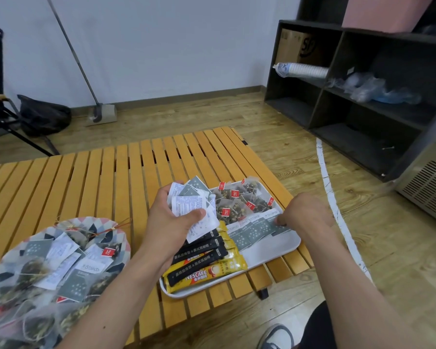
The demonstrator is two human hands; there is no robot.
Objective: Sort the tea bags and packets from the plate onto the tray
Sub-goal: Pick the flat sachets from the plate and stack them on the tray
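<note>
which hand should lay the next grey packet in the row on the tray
Right, probably: the right hand pinches the end of the grey packet row on the tray, while the left hand holds the bundle.

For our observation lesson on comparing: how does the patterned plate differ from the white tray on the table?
The plate is rounded and patterned; the tray is plain white and rectangular. The plate holds a mixed heap; the tray holds sorted groups: mesh tea bags, grey packets in a row, black and yellow sticks. Both rest on the slatted table.
</note>
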